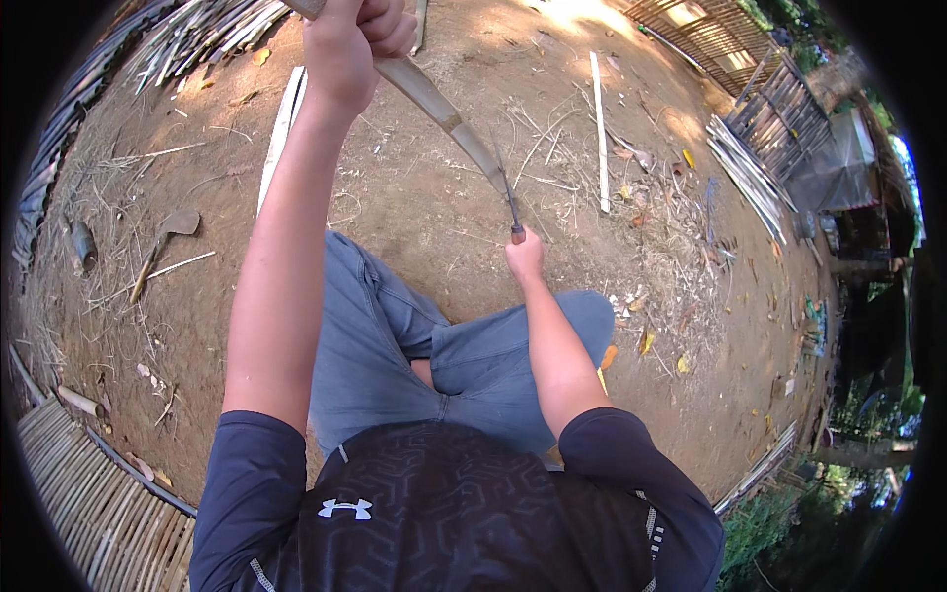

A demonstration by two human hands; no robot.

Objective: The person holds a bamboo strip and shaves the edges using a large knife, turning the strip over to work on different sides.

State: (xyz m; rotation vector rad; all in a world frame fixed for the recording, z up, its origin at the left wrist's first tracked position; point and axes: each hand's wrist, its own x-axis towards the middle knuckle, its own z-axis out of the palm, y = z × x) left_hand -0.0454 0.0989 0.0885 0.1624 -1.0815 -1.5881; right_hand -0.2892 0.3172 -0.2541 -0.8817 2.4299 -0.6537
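Note:
My left hand (353, 44), raised at the top of the view, is wrapped round a long bamboo piece (424, 96). The bamboo slants down to the right, with a joint ring partway along it. In front of my bent legs, my right hand (526, 255) grips the brown handle of a knife (513, 209). Its thin dark blade points away from me and meets or overlaps the bamboo's lower end. I cannot tell whether the edge is in the bamboo.
A hoe-like tool (178, 225) and a dark cylinder (84, 245) lie on the dirt at left. Pale strips lie beyond, one (600, 133) right of the knife. Bamboo slats (109, 503) fill the lower left; a woven bamboo panel (705, 39) stands far right.

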